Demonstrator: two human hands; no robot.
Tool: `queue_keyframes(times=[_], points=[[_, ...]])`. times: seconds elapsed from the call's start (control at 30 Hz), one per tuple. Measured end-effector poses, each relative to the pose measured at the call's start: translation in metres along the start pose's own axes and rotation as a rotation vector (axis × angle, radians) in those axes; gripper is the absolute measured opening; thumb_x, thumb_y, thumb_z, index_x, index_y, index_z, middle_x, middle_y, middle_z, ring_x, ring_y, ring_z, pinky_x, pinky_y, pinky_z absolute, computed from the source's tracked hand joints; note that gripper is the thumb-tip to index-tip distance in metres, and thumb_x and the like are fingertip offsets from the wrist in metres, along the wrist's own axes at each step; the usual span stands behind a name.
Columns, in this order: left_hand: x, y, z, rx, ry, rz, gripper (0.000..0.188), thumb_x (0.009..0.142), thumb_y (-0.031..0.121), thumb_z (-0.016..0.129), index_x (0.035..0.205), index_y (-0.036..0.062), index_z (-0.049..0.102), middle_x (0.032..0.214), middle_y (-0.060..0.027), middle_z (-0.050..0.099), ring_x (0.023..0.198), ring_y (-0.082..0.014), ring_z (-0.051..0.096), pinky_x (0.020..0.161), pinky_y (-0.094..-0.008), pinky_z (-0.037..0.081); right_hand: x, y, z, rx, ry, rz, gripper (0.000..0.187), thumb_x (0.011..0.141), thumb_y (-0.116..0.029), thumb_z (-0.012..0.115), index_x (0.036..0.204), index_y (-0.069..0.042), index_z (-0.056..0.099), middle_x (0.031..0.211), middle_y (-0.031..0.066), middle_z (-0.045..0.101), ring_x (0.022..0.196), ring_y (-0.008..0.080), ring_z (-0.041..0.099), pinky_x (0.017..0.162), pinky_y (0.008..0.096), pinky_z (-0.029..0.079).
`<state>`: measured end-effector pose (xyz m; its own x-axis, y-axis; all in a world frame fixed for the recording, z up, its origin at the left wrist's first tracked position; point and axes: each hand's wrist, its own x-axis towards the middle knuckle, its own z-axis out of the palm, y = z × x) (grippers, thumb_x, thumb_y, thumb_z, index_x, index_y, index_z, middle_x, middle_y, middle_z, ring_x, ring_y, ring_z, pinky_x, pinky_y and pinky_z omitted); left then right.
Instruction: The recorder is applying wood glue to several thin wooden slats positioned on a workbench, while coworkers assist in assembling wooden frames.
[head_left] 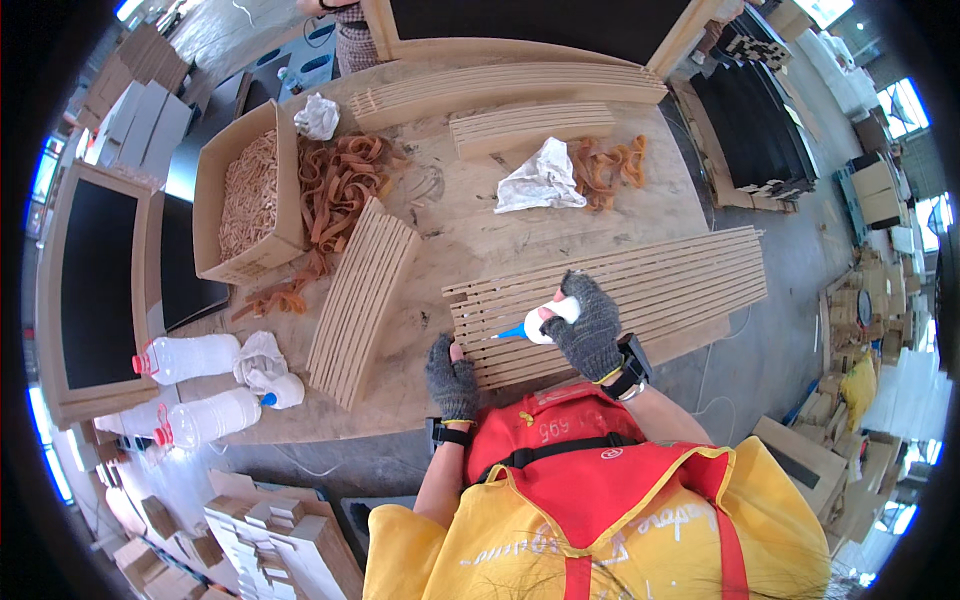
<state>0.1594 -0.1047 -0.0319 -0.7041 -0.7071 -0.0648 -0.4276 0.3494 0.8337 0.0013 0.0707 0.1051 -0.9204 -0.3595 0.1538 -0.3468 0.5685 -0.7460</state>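
Head: knit-gloved right fingers (pixel 577 288) hold bottle (pixel 537 329); slatted wood (pixel 668 284) below.

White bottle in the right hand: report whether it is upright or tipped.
Tipped: the white bottle slants in the right hand, its blue nozzle aimed toward the wooden slats.

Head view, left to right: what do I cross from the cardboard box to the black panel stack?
Cardboard box → angled slatted wood piece → left hand → blue nozzle of the white bottle → right hand → black panel stack.
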Motion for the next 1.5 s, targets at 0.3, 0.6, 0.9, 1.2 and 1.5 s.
queue_keyframes(times=[0.3,0.6,0.9,1.2,1.5], points=[[-0.002,0.005,-0.006,0.064,0.036,0.103,0.037,0.105,0.032,0.051,0.112,-0.0014,0.065,0.104,-0.0253,0.068,0.098,-0.0421,0.064,0.087,-0.0466,0.05,-0.003,0.002,-0.016,-0.071,0.054,-0.12,0.03,0.073,-0.02,0.083,0.094,-0.01,0.064,0.085,0.012,0.065,0.079,0.0374,0.066,0.069,0.0467,0.051],[-0.008,-0.005,-0.002,0.022,-0.014,0.007,0.037,0.102,0.029,0.053,0.116,-0.0026,0.066,0.108,-0.0266,0.069,0.101,-0.045,0.064,0.09,-0.0505,0.05,-0.01,0.029,-0.026,-0.039,0.07,-0.028,0.035,0.07,-0.021,0.087,0.098,-0.01,0.068,0.082,0.0098,0.068,0.076,0.034,0.068,0.068,0.0443,0.053],[0.001,-0.013,0.005,-0.072,-0.019,0.021,0.04,0.105,0.031,0.05,0.117,-0.0042,0.064,0.113,-0.021,0.07,0.104,-0.0348,0.064,0.094,-0.044,0.05,0.001,0.047,-0.054,-0.078,0.154,-0.047,0.039,0.067,-0.021,0.086,0.099,-0.008,0.068,0.085,0.011,0.071,0.078,0.0349,0.07,0.071,0.0448,0.055],[-0.011,0.009,-0.002,-0.047,0.044,-0.067,0.043,0.101,0.032,0.056,0.128,-0.0006,0.064,0.122,-0.0169,0.07,0.111,-0.0311,0.063,0.1,-0.0438,0.049,0.0,0.08,-0.071,0.022,0.158,-0.024,0.046,0.072,-0.029,0.079,0.113,-0.009,0.071,0.102,0.0146,0.074,0.088,0.0357,0.071,0.079,0.0468,0.056],[-0.015,0.059,-0.001,0.076,0.054,-0.161,0.046,0.1,0.031,0.058,0.132,-0.0015,0.061,0.124,-0.02,0.068,0.113,-0.0325,0.063,0.1,-0.0456,0.049,0.017,0.118,-0.147,0.068,0.095,0.008,0.031,0.071,-0.023,0.078,0.095,-0.009,0.064,0.087,0.0088,0.07,0.086,0.033,0.072,0.073,0.0449,0.056]])
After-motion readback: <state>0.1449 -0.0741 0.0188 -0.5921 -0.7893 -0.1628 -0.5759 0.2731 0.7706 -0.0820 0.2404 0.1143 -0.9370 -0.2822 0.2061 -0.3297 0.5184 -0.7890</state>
